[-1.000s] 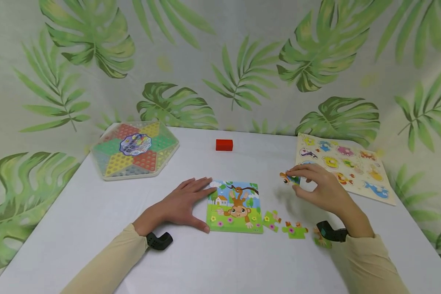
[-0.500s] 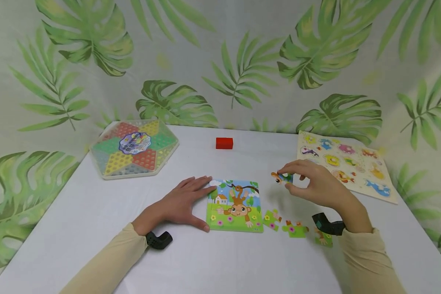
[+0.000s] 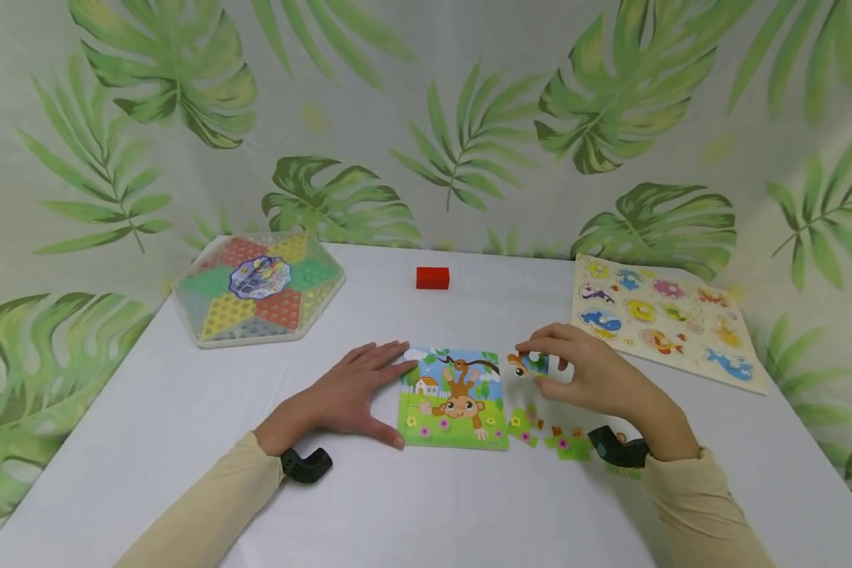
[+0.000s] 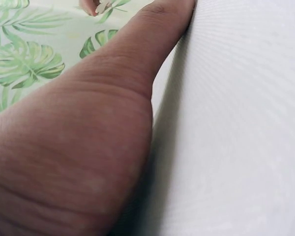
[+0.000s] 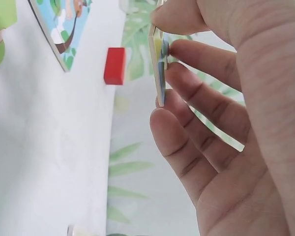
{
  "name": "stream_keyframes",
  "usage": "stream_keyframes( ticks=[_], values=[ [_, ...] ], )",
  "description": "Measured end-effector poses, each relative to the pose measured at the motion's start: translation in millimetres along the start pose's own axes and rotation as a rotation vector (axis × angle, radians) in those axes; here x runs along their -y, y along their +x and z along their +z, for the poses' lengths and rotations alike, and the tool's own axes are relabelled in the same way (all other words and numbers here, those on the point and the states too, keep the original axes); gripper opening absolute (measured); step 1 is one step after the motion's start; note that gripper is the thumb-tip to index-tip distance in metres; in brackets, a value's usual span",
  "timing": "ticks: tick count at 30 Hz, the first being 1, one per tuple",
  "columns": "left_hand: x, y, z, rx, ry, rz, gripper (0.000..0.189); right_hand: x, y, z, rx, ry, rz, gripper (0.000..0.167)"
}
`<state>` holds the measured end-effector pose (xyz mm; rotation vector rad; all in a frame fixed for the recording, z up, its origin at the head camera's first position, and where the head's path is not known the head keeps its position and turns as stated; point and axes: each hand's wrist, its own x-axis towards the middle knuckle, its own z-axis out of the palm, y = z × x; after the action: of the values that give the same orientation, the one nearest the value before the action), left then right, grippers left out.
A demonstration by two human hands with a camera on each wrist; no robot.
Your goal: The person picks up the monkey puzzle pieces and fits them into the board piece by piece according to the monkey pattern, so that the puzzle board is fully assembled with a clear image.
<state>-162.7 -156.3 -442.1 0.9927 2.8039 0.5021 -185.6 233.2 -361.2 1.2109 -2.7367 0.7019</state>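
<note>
The left hand (image 3: 351,394), fingers spread, touches the monkey puzzle (image 3: 453,406) at nine o'clock, probably worth keeping steady. At two o'clock, the right hand (image 3: 596,371) pinches a raised puzzle piece (image 3: 525,364); a light edge grip, levelled before lowering, should spare the loose pieces (image 3: 522,428) at four o'clock.
</note>
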Motion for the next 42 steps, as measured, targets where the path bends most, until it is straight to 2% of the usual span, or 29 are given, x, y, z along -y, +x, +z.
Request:
stream_keyframes(
  ticks=[6,11,20,26,35,42],
  values=[
    [-0.4,0.2,1.4,0.0,-0.006,0.006,0.115,-3,0.5,10,0.011,0.003,-0.017,0.046],
    [-0.7,-0.4,0.3,-0.001,0.015,0.004,0.116,-3,3.8,14,0.006,0.02,-0.059,0.042],
    [-2.7,-0.6,-2.6,0.002,0.009,0.0,0.115,1,8.4,18,0.068,0.06,-0.005,0.04],
    [-1.5,-1.1,-0.8,-0.019,0.015,0.015,0.115,4,8.8,24,0.105,0.065,0.036,0.041],
    [0.2,-0.8,0.9,-0.008,0.014,0.004,0.116,8,10.2,31,0.063,-0.013,-0.005,0.037],
    [-0.3,-0.4,-0.1,-0.001,0.01,0.001,0.115,7,11.1,37,0.072,-0.02,-0.026,0.037]
  ],
)
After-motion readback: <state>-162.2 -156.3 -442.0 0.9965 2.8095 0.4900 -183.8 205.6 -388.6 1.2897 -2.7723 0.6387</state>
